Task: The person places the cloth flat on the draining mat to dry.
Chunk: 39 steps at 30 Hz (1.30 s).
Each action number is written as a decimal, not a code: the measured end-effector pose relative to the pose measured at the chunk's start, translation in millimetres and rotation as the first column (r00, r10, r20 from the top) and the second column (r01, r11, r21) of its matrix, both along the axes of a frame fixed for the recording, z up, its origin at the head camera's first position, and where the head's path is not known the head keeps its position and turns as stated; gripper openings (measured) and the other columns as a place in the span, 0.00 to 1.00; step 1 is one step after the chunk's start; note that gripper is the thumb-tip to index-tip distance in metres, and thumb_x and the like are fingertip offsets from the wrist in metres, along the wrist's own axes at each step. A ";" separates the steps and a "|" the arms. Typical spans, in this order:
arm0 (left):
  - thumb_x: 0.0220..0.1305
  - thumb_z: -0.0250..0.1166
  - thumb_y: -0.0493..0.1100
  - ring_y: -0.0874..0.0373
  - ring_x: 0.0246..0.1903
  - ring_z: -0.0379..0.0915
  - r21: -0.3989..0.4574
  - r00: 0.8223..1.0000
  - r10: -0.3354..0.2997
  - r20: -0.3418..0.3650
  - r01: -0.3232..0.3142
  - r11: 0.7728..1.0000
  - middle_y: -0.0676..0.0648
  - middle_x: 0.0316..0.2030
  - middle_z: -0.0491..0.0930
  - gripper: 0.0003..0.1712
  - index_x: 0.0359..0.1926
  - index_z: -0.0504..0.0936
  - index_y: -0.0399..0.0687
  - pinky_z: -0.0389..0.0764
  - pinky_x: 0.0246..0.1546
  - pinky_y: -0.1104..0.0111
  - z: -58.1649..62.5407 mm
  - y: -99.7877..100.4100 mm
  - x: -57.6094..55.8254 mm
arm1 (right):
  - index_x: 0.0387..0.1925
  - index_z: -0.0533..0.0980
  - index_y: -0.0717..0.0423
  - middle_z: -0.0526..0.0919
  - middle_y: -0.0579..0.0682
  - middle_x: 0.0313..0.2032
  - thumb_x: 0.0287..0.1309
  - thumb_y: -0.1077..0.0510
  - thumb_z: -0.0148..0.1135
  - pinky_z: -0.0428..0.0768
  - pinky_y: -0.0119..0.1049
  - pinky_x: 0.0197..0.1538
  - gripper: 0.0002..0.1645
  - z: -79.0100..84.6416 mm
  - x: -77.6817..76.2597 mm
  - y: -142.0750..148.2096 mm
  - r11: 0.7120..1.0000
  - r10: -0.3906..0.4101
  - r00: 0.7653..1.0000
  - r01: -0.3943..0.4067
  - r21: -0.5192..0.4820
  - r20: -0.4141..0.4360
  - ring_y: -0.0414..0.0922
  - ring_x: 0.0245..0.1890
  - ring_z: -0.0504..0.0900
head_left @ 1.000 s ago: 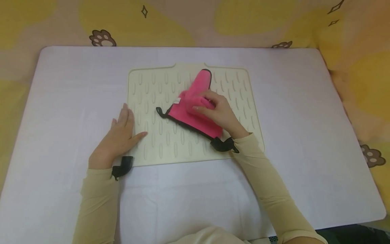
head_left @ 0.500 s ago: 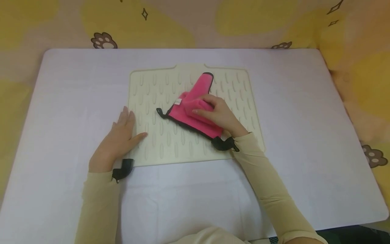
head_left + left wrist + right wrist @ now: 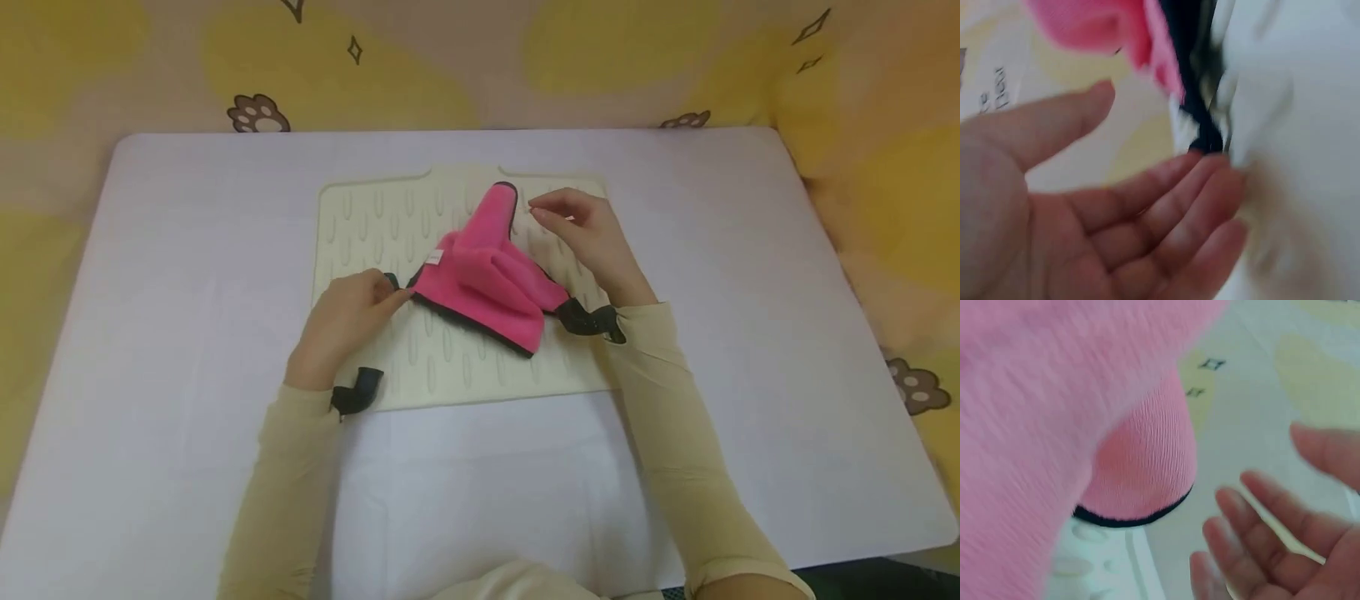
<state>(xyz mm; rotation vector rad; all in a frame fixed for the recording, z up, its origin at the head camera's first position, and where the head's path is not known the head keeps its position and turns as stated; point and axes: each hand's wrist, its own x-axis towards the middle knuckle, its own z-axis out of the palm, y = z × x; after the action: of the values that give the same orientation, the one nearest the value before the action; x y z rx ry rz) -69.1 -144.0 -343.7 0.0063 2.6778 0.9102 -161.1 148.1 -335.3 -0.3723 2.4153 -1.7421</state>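
Note:
A crumpled pink cloth (image 3: 487,271) with black edging and a small white label lies on a cream mat (image 3: 450,371) patterned with raised oblong ridges. At its left corner is a black hanging loop (image 3: 1209,134). My left hand (image 3: 341,321) is at that corner. In the left wrist view its fingertips reach the loop, while the thumb stands apart from it. To the right of the cloth, my right hand (image 3: 596,242) hovers over the mat's upper right. Its fingers are loosely bent and hold nothing, as the right wrist view shows.
The mat lies on a white table (image 3: 750,333). Behind and to the right hangs a yellow and beige curtain (image 3: 480,67) with paw prints. Black wrist pieces (image 3: 360,392) stick out from both wrists; the right one overlaps the cloth's right corner in the head view.
My right hand has let go of the cloth and moved up and right. My left hand has come from the mat's left edge to the loop. The cloth's right part now spreads farther right.

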 end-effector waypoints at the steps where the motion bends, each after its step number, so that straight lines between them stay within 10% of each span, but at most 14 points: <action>1: 0.67 0.57 0.54 0.50 0.32 0.71 -0.005 1.000 0.018 -0.001 -0.018 1.000 0.42 0.35 0.79 0.22 0.44 0.77 0.37 0.72 0.34 0.61 -4.1 3.9 -3.7 | 0.48 0.78 0.65 0.81 0.50 0.43 0.61 0.59 0.61 0.74 0.34 0.47 0.17 -2.4 -4.0 -1.1 0.999 -0.036 0.999 0.036 0.004 0.018 0.43 0.45 0.76; 7: 0.60 0.64 0.54 0.49 0.28 0.72 -0.071 0.993 0.108 -0.041 -0.111 0.991 0.41 0.31 0.79 0.23 0.40 0.76 0.36 0.72 0.27 0.62 -19.9 18.4 -12.6 | 0.53 0.74 0.67 0.79 0.56 0.44 0.61 0.61 0.59 0.77 0.38 0.47 0.20 -21.8 -22.4 -12.8 0.998 -0.067 0.988 0.069 -0.009 0.138 0.48 0.44 0.77; 20: 0.61 0.63 0.43 0.49 0.28 0.68 -0.082 0.995 0.009 -0.096 -0.017 0.997 0.41 0.28 0.73 0.13 0.33 0.74 0.35 0.70 0.26 0.61 -23.6 29.9 -14.1 | 0.53 0.69 0.63 0.73 0.59 0.52 0.59 0.62 0.60 0.69 0.42 0.59 0.21 -39.1 -27.7 -14.6 0.988 0.057 0.988 -0.076 0.132 0.141 0.54 0.54 0.74; 28: 0.63 0.60 0.41 0.48 0.37 0.74 0.114 0.999 0.047 0.008 -0.047 0.992 0.38 0.36 0.80 0.13 0.42 0.75 0.34 0.72 0.38 0.60 -17.9 11.6 -17.8 | 0.35 0.67 0.60 0.77 0.50 0.33 0.59 0.66 0.59 0.73 0.32 0.43 0.08 -43.7 -19.9 -11.8 0.996 0.004 0.996 0.005 -0.094 0.094 0.47 0.37 0.78; 34: 0.63 0.60 0.41 0.48 0.38 0.77 0.185 0.995 0.092 0.030 -0.096 0.978 0.36 0.39 0.81 0.14 0.44 0.75 0.34 0.72 0.38 0.62 -13.6 -0.8 -18.7 | 0.38 0.74 0.61 0.80 0.48 0.29 0.60 0.68 0.58 0.78 0.30 0.38 0.04 -39.8 -13.9 9.2 0.938 -0.094 0.986 0.135 -0.318 0.140 0.39 0.32 0.78; 39: 0.64 0.57 0.38 0.57 0.33 0.77 0.338 0.969 0.247 0.022 -0.239 0.910 0.39 0.38 0.79 0.16 0.49 0.74 0.31 0.71 0.37 0.70 -15.2 -15.9 -20.1 | 0.53 0.74 0.66 0.81 0.50 0.34 0.60 0.65 0.60 0.77 0.31 0.42 0.19 -31.1 -13.9 36.7 0.975 -0.015 0.976 0.063 -0.215 0.219 0.41 0.34 0.78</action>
<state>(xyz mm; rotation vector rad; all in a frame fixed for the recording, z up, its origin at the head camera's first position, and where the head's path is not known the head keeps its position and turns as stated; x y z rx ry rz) -89.3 -159.8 -358.9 -0.2479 2.5421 1.4481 -175.0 184.9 -366.3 -0.1487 2.1005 -1.9625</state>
